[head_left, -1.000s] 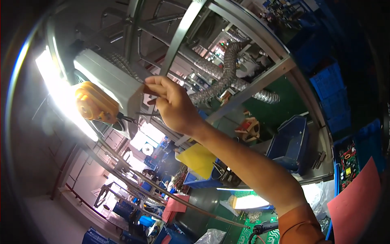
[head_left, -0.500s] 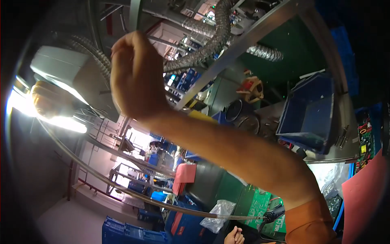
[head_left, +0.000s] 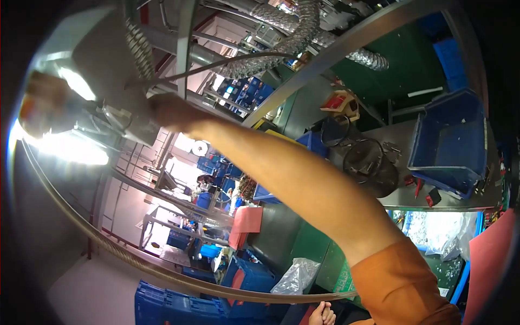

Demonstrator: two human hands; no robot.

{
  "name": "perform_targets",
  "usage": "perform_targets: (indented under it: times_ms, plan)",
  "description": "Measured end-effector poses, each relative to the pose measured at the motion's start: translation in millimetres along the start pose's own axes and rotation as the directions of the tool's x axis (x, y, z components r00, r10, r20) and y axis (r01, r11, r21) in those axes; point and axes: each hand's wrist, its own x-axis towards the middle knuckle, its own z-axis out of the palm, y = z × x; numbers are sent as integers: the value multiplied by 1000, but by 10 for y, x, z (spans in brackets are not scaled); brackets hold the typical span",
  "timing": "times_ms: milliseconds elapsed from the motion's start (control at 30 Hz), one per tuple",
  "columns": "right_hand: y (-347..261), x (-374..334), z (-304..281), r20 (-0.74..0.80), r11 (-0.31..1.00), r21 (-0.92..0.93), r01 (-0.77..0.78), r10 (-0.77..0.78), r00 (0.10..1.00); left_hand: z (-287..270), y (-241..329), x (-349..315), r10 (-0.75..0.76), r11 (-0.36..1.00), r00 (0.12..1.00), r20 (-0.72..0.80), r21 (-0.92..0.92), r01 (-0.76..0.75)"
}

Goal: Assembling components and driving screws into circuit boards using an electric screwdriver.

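- Head view: R hand (head_left: 170,115) is raised to the lower R end of the grey casing (head_left: 108,43), which sits just L of & above its grip; contact looks likely, but blur hides it.
- R grip: in shadow + blurred, so can't tell how far open or if it has hold of anything.
- Orange sleeve (head_left: 398,279), well below & R of grip; arm stretched long, prob. b/c casing is up high.
- Dark cable (head_left: 244,56) runs just above grip, casing out to R; can't tell if fingers touch it.
- Orange unit (head_left: 49,97), blurred, farther L; bright lamp (head_left: 70,153) under it, prob. for work light.
- L hand (head_left: 323,315), well below grip at lower edge: fingers folded in, nothing seen in them; looks idle.
- Ribbed hose (head_left: 141,262) bows below grip, prob. slack for reach.
- Blue bin (head_left: 455,143), well R of grip on grey counter (head_left: 455,204), near dark basket (head_left: 374,168); prob. keeps loose bits w/in reach.
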Motion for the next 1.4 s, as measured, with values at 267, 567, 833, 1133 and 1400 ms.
perform_targets:
  times_ms: [267,567,833,1133,1400]
  plan:
    - [649,368,-151,374,978,177,109,-169,912,57,44,-7,-31,999,998,-55,-47,29]
    - [909,309,-112,321,955,204,-214,141,937,-221,97,40,-56,980,998,-29,-191,50]
    - [322,20,-320,89,957,283,-68,44,995,-461,152,4,-35,978,999,41,-203,43]
    - [140,108,-218,401,748,542,-384,172,900,-586,-93,90,-40,990,983,180,-127,63]
    - [-54,72,-177,209,928,235,-288,241,948,-560,-115,31,6,984,986,169,-177,25]
